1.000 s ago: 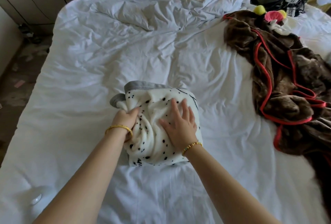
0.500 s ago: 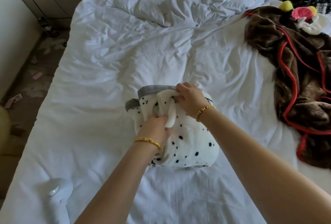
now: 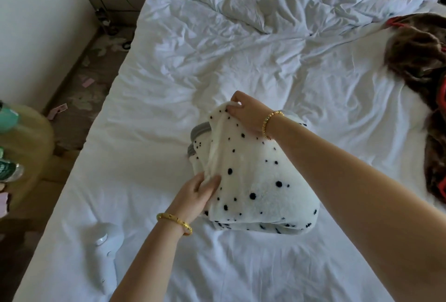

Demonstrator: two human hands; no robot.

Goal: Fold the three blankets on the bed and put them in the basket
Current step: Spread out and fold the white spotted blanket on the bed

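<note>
White fleece dotted with black made up the spotted blanket [image 3: 255, 176], which sat folded in a thick bundle on the bed [image 3: 229, 65], just below the middle of the view. The left hand [image 3: 196, 193] gripped its 9 o'clock edge, fingers [image 3: 213, 182] curled into the loose folds. The right hand [image 3: 243, 113] pinched the top layer at the bundle's 12 o'clock corner and held it raised (grey trim showed beneath). At 3 o'clock, well apart, lay a brown blanket [image 3: 420, 55] with red piping, unfolded. A small white device [image 3: 102, 241] rested on the sheet at 7 o'clock.
</note>
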